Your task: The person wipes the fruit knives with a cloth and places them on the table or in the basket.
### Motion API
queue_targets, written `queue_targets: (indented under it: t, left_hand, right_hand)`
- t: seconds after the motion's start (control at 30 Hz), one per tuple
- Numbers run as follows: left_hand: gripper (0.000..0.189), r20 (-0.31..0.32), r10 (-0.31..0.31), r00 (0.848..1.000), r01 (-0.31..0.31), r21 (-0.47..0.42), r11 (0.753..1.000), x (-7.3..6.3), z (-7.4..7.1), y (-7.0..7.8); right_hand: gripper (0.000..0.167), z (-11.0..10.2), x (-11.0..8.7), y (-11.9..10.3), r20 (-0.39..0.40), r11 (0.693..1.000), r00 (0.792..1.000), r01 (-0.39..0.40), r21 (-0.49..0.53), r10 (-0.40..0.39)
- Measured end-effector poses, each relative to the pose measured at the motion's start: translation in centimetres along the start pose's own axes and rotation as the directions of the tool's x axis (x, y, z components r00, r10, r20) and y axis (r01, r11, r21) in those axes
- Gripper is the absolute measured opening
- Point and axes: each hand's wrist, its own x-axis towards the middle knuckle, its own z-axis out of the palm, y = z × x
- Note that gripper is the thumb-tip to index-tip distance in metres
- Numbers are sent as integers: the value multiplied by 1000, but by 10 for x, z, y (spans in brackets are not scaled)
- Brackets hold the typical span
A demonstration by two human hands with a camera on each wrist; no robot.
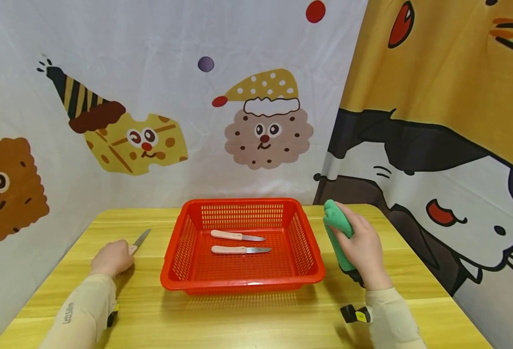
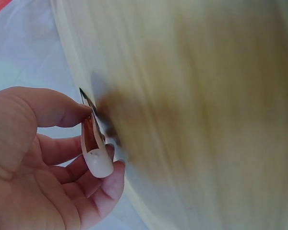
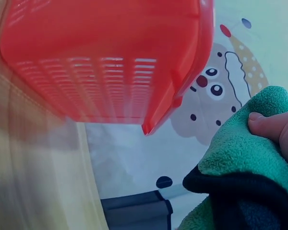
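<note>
My left hand (image 1: 113, 258) grips a small knife by its pale handle (image 2: 100, 163), left of the basket and low over the table. The knife's blade (image 1: 142, 237) points away from me, toward the back. In my right hand (image 1: 365, 245) is a folded green cloth (image 1: 341, 247), held up beside the basket's right side; its dark edging (image 3: 240, 184) shows in the right wrist view. Between my hands stands a red plastic basket (image 1: 243, 286). Two more knives with pale handles, an upper one (image 1: 232, 235) and a lower one (image 1: 234, 250), lie inside it, blades to the right.
The wooden table (image 1: 195, 325) ends at a white cloth backdrop (image 1: 152, 63) with cartoon prints. A yellow cartoon curtain (image 1: 448, 82) hangs along the right side. Dark straps with yellow tags (image 1: 356, 314) sit at both wrists.
</note>
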Motion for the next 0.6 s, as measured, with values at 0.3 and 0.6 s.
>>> queue_targets:
  t: [0.3,0.6]
  left_hand:
    - [11,16,3,1000,-3,23,1000,1,-2,-4]
    - [10,33,9,999,-9,5,1000,1,-4,0]
  right_hand:
    - [63,0,3,-6,-13,999,999,50,14,-50]
    - [63,1,4,-10,0,998,998,57,20,-57]
